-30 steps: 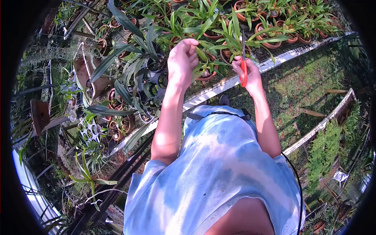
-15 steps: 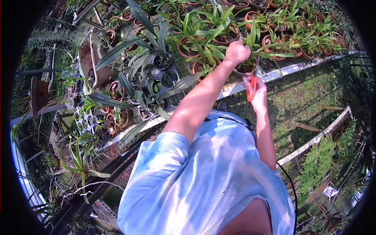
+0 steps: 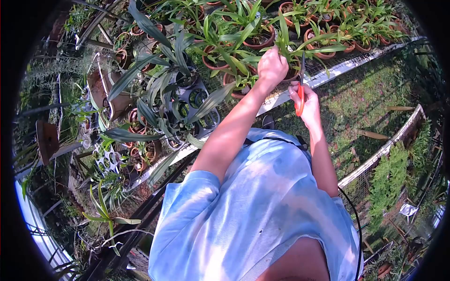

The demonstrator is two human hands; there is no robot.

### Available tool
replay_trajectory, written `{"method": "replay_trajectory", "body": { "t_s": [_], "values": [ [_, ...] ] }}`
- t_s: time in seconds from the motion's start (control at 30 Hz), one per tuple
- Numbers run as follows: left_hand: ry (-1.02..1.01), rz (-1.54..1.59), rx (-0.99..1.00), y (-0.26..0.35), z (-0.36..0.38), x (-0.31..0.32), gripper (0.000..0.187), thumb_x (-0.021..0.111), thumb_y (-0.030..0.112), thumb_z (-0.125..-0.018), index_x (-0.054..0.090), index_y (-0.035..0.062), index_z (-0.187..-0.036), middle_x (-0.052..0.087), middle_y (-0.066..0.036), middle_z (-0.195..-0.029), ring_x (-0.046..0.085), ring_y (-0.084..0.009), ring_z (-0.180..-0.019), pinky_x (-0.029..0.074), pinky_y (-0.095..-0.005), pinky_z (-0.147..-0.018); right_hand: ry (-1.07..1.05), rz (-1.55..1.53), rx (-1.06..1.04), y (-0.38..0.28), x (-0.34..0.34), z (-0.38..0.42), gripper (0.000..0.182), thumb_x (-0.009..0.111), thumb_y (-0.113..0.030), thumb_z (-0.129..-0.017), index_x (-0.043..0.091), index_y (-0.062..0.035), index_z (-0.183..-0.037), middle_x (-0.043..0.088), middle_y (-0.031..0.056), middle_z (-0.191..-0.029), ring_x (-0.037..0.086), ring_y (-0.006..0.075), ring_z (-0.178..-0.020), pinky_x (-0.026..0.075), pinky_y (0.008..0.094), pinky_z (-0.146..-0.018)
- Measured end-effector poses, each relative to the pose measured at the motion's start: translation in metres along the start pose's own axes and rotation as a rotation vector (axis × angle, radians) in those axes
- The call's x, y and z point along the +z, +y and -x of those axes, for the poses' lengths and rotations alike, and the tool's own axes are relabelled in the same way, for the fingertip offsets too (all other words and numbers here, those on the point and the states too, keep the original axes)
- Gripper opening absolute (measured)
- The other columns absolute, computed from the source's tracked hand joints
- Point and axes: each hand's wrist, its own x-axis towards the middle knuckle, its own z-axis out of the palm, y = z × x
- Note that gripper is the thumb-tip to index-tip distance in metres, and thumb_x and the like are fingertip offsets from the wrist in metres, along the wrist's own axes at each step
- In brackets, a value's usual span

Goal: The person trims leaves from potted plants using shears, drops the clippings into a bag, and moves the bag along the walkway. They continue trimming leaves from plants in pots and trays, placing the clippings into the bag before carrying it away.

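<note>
My left hand (image 3: 273, 66) is closed among the strappy green leaves of a potted plant, its curled fingers turned away from me. What it pinches is hidden; I cannot tell what it is. Close by on the right, my right hand (image 3: 308, 107) grips orange-handled scissors (image 3: 300, 99). Their blades point away from me, next to the leaves. A terracotta pot (image 3: 291, 75) shows partly behind my left hand. Another pot with a leafy plant (image 3: 240, 85) stands just left of it.
Rows of terracotta pots (image 3: 323, 52) fill a mesh bench with a pale front edge (image 3: 337, 70). Dark long-leaved plants (image 3: 154, 75) stand in a grey holed tray (image 3: 199, 96) to the left. Black rails (image 3: 150, 201) run beside me. Grass (image 3: 351, 107) lies below right.
The view has shifted, so the pots sit further up and left. Against them, my left hand has drawn slightly towards me, and the scissors have moved a little right and stand more upright.
</note>
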Motion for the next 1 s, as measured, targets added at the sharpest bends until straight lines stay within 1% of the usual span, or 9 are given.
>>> {"method": "replay_trajectory", "body": {
  "t_s": [0.23,0.3,0.43,0.5,0.53,0.63,0.77,0.9,1.0],
  "values": [
    [0.122,-0.129,0.023,-0.009,-0.009,-0.027,0.035,0.052,0.019,-0.091,0.063,-0.0029,-0.117,0.068,-0.024,-0.111,0.065,-0.0395,-0.108,0.05,-0.0461,-0.099,0.026,0.021,-0.052,0.011,-0.003,-0.007,0.017,0.076,-0.013,-0.091,0.069,0.0005,-0.098,0.065,0.0064,-0.117,0.063,0.0151,-0.102,0.052,0.0318,-0.089],
    [-0.14,-0.148,-0.159,-0.016,-0.029,-0.059,0.048,0.056,0.02,-0.09,0.061,0.0,-0.133,0.069,-0.025,-0.118,0.065,-0.0374,-0.112,0.049,-0.0441,-0.102,0.037,0.009,-0.064,0.011,-0.003,-0.009,0.019,0.077,-0.014,-0.091,0.069,0.0011,-0.099,0.064,0.0057,-0.118,0.063,0.0158,-0.103,0.054,0.0324,-0.088],
    [-0.484,-0.318,-0.242,-0.057,-0.084,-0.094,0.057,0.057,0.021,-0.088,0.055,0.0035,-0.143,0.067,-0.021,-0.128,0.067,-0.0278,-0.116,0.049,-0.0362,-0.102,0.021,0.013,-0.065,-0.001,0.0,-0.009,0.018,0.077,-0.011,-0.091,0.068,0.0025,-0.099,0.062,0.0047,-0.116,0.063,0.0147,-0.102,0.056,0.0303,-0.086],
    [-0.467,-0.195,-0.354,-0.057,-0.094,-0.107,0.058,0.059,0.023,-0.089,0.055,0.0037,-0.143,0.068,-0.019,-0.128,0.067,-0.0246,-0.114,0.049,-0.0334,-0.1,0.005,-0.039,-0.078,0.001,0.002,-0.012,0.018,0.076,-0.01,-0.09,0.068,0.0027,-0.1,0.062,0.0044,-0.115,0.063,0.0142,-0.102,0.056,0.0292,-0.085],
    [-0.379,-0.303,-0.295,-0.074,-0.101,-0.104,0.058,0.06,0.023,-0.088,0.056,0.0035,-0.142,0.069,-0.018,-0.126,0.067,-0.0233,-0.111,0.05,-0.0339,-0.097,0.005,-0.038,-0.074,0.002,0.002,-0.012,0.018,0.077,-0.009,-0.09,0.068,0.0028,-0.1,0.062,0.0042,-0.115,0.063,0.0137,-0.102,0.056,0.0289,-0.085],
    [-0.296,-0.186,-0.303,-0.08,-0.094,-0.116,0.046,0.062,0.021,-0.083,0.068,0.0051,-0.125,0.07,-0.02,-0.119,0.069,-0.0285,-0.109,0.051,-0.0355,-0.097,0.004,-0.034,-0.053,-0.005,0.002,-0.014,0.019,0.077,-0.008,-0.09,0.067,0.0028,-0.102,0.061,0.0038,-0.114,0.063,0.0125,-0.101,0.056,0.0277,-0.086],
    [-0.306,-0.129,-0.38,-0.093,-0.079,-0.14,0.052,0.064,0.023,-0.084,0.065,0.0105,-0.135,0.07,-0.018,-0.124,0.068,-0.0267,-0.114,0.048,-0.0334,-0.102,0.034,-0.004,-0.108,0.0,0.0,-0.018,0.016,0.075,-0.011,-0.092,0.069,-0.0008,-0.102,0.067,0.0055,-0.118,0.064,0.0122,-0.097,0.052,0.0274,-0.084],
    [-0.382,-0.276,-0.296,-0.107,-0.07,-0.158,0.048,0.061,0.019,-0.093,0.059,0.0067,-0.14,0.074,-0.014,-0.115,0.07,-0.0154,-0.1,0.052,-0.0303,-0.094,0.038,0.03,-0.159,0.006,0.001,-0.026,0.015,0.075,-0.012,-0.092,0.07,-0.0012,-0.101,0.067,0.0054,-0.118,0.064,0.0126,-0.097,0.052,0.026,-0.081],
    [-0.34,-0.191,-0.235,-0.114,-0.061,-0.164,0.048,0.062,0.023,-0.09,0.063,0.0073,-0.136,0.071,-0.017,-0.12,0.068,-0.0235,-0.111,0.049,-0.0327,-0.1,0.01,0.004,-0.121,0.007,0.007,-0.028,0.014,0.074,-0.011,-0.092,0.069,-0.0009,-0.101,0.067,0.0047,-0.117,0.064,0.0115,-0.097,0.05,0.0249,-0.081]
  ]
}}
